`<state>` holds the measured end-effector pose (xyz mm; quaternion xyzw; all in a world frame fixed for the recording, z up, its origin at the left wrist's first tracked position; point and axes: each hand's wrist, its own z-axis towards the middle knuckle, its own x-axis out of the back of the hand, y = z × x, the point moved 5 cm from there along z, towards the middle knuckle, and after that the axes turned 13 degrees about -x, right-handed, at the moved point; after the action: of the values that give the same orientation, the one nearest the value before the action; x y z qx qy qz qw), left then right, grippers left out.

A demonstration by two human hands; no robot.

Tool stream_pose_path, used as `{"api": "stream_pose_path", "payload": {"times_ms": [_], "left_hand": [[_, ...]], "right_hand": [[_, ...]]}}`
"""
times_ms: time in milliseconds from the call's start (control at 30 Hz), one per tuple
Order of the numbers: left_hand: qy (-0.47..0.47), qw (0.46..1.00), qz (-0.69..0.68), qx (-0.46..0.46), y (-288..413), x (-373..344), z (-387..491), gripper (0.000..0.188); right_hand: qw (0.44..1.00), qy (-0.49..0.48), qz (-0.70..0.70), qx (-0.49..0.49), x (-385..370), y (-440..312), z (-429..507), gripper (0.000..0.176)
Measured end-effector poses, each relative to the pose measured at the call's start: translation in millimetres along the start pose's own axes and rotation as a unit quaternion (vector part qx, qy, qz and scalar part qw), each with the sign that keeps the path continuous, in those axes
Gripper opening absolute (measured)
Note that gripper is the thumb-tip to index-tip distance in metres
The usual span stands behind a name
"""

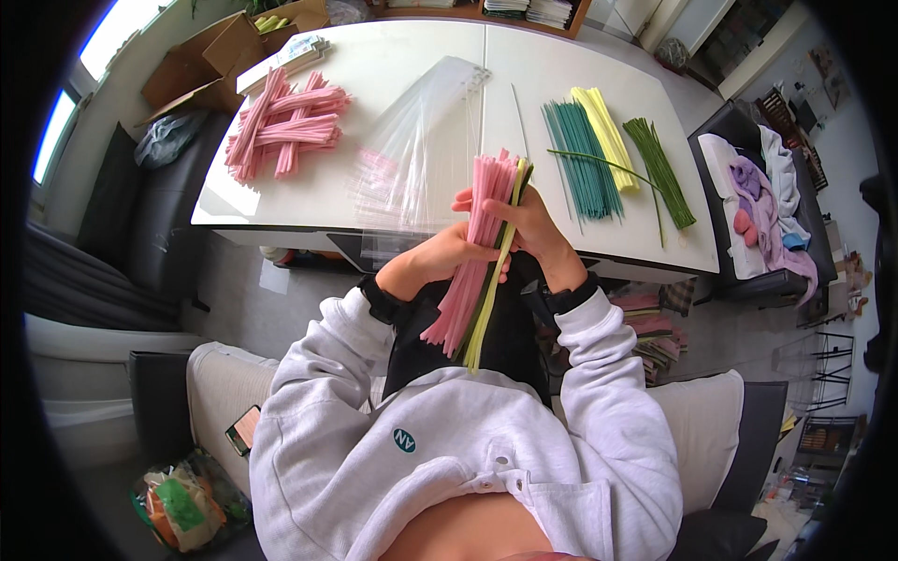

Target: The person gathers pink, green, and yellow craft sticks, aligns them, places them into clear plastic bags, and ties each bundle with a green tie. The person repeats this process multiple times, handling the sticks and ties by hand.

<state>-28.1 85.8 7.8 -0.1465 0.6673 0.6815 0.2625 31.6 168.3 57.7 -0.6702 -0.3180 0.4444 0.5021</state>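
Both my hands hold one upright bundle of pink chenille stems [456, 294] over my lap, at the table's front edge. Yellow stems [483, 322] and dark green stems [477, 312] lie along its right side. My left hand [438, 254] wraps around the middle, while my right hand [540, 224] grips higher up, thumb across the front. Clear plastic sleeves [421, 133] lie beyond my left hand. Past my right hand are a teal bundle [579, 165], a pale yellow bundle [605, 137] and a green bundle [659, 172], with a loose green stem across them.
Pink bundles [298, 133] lie crisscrossed on the white table [435, 35], near a flat white pack [287, 59]. Behind stands an open cardboard box [210, 59]. More bundles [649, 326] are piled low at right. A phone [244, 429] rests on the seat left of me.
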Motion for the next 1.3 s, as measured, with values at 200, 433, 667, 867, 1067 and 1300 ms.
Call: {"api": "stream_pose_path", "payload": {"times_ms": [200,433,667,867,1067,1300], "left_hand": [[-0.010,0.999,-0.037,0.029,-2.8,-4.7,-10.3,0.030],[0.073,0.996,-0.040,0.025,-14.8,15.0,-29.3,0.015],[0.260,0.965,-0.006,-0.040,21.0,90.8,-85.0,0.016],[0.307,0.951,0.008,-0.035,8.0,113.7,-93.3,0.023],[0.284,0.958,-0.004,-0.041,-6.5,106.9,-73.8,0.020],[0.248,0.968,0.009,-0.033,-11.0,93.9,-59.8,0.012]], "right_hand": [[1.000,-0.007,-0.003,-0.019,-5.7,12.0,-1.7,0.042],[1.000,0.016,-0.023,0.013,-9.2,43.1,9.8,0.033],[0.849,0.124,-0.506,0.093,36.5,74.9,36.6,0.055],[0.720,0.053,-0.682,0.117,35.5,109.9,13.7,0.062],[0.654,0.078,-0.736,0.158,30.3,108.0,11.6,0.055],[0.616,0.105,-0.748,0.224,16.5,114.0,13.2,0.045]]}}
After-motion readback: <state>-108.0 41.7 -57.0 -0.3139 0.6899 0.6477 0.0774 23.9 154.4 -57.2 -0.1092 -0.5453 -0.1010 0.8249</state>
